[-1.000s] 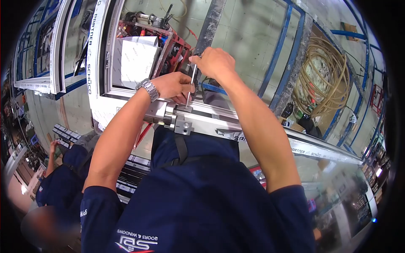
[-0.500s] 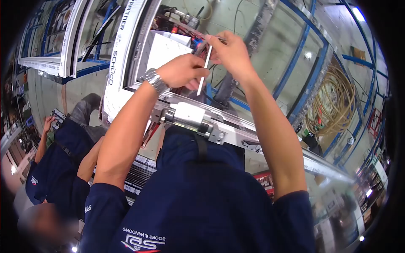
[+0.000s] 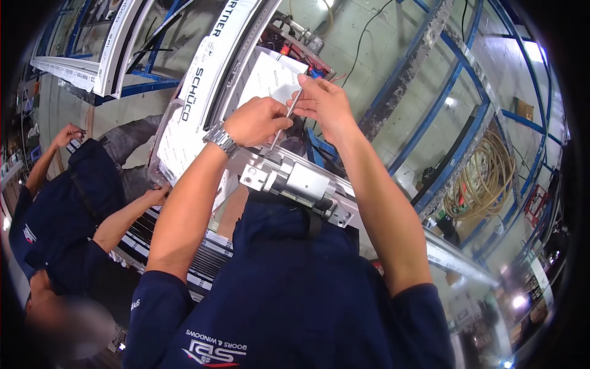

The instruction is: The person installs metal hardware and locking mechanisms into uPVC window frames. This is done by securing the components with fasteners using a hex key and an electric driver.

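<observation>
Between my two hands runs a thin metal rod (image 3: 295, 103), slanting down to the frame edge. My left hand (image 3: 257, 121), with a metal watch on its wrist, pinches the rod at its middle. My right hand (image 3: 323, 108) holds its upper part between thumb and fingers. The rod's lower end is near a silver hinge (image 3: 307, 182) on the white window frame (image 3: 206, 83); whether it touches is unclear. Behind my hands lies white printed paper (image 3: 270, 78).
At the left a co-worker (image 3: 74, 203) in dark blue bends over. Blue metal racks (image 3: 452, 92) stand at the right, with a coiled hose (image 3: 485, 175). A red toolbox with tools (image 3: 304, 52) sits beyond the frame.
The rod and both hands have moved slightly lower and left, and the rod is more slanted. The view has shifted. The co-worker's hand now rests near the frame's wrapping.
</observation>
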Available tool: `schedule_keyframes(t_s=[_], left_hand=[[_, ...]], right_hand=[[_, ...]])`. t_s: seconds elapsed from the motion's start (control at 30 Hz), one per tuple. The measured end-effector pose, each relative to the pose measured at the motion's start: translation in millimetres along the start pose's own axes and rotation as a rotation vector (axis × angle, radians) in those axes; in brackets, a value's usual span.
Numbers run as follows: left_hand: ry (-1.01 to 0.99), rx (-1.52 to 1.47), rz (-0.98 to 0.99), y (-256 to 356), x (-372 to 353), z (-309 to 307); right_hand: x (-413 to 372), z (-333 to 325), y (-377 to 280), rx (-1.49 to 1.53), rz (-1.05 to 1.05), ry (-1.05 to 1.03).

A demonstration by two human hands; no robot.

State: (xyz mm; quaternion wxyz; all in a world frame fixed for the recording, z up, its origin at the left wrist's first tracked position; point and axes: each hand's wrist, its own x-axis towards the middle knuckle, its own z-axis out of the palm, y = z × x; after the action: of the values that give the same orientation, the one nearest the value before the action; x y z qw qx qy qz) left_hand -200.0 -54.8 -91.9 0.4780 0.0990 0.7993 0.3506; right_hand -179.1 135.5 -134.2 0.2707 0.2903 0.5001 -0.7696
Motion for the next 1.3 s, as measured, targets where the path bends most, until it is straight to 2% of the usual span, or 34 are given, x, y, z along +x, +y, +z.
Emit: schedule_keyframes(t_s=[0.17, 0.27, 0.37, 0.5, 0.57, 0.6, 0.67, 0.7, 0.77, 0.87, 0.9, 1.0, 1.07, 1.17, 1.27, 1.3], left_hand=[[-0.010, 0.022, -0.005, -3.4, -0.6, 2.0], [0.070, 0.234, 0.012, -0.6, 0.3, 7.0], [0.108, 0.321, 0.020, -2.2, 1.0, 11.4], [0.015, 0.133, 0.030, -7.2, -0.3, 6.7], [0.001, 0.057, 0.020, -6.4, -3.2, 4.9], [0.015, 0.125, 0.049, -7.1, -2.8, 6.5], [0.044, 0.262, 0.109, -8.9, -0.2, 9.9], [0.050, 0.193, 0.106, -9.8, -0.4, 10.8], [0.058, 0.052, 0.098, -11.4, -1.4, 14.0], [0.100, 0.279, 0.079, -3.5, -8.7, 11.2], [0.102, 0.205, 0.080, -5.5, -9.7, 11.6], [0.090, -0.013, 0.085, -15.4, -7.4, 14.2], [0.059, -0.153, 0.079, -21.2, -5.4, 16.4], [0.111, 0.165, 0.113, -10.7, -11.0, 10.3], [0.124, 0.009, 0.090, -10.2, -11.1, 16.6], [0.123, -0.040, 0.148, -12.7, -10.3, 18.8]], right_hand=[[-4.9, -0.3, 4.3, 0.045, 0.019, -0.006], [-3.4, -0.2, 12.1, 0.092, 0.007, -0.034], [2.9, -0.8, 21.8, 0.117, -0.025, -0.063], [12.9, 4.3, 29.3, 0.021, -0.106, 0.011], [11.9, 12.2, 33.5, 0.096, -0.070, 0.076], [7.0, 18.0, 31.5, 0.135, -0.051, 0.109], [-7.0, 23.1, 24.5, 0.215, -0.030, 0.039], [-12.7, 25.3, 20.7, 0.254, -0.019, 0.005], [0.7, 9.9, 36.7, 0.146, -0.056, -0.029], [12.5, 1.5, 42.5, -0.086, -0.068, -0.011], [9.8, 4.1, 38.0, -0.176, -0.066, 0.009], [-11.3, 4.9, 26.2, 0.158, -0.050, -0.181], [-7.0, -2.6, 32.9, 0.143, -0.084, -0.189], [8.4, -12.4, 48.9, 0.074, -0.094, -0.162], [-2.8, -4.5, 39.8, 0.120, -0.092, -0.187], [-8.1, -0.5, 35.6, 0.157, -0.089, -0.207]])
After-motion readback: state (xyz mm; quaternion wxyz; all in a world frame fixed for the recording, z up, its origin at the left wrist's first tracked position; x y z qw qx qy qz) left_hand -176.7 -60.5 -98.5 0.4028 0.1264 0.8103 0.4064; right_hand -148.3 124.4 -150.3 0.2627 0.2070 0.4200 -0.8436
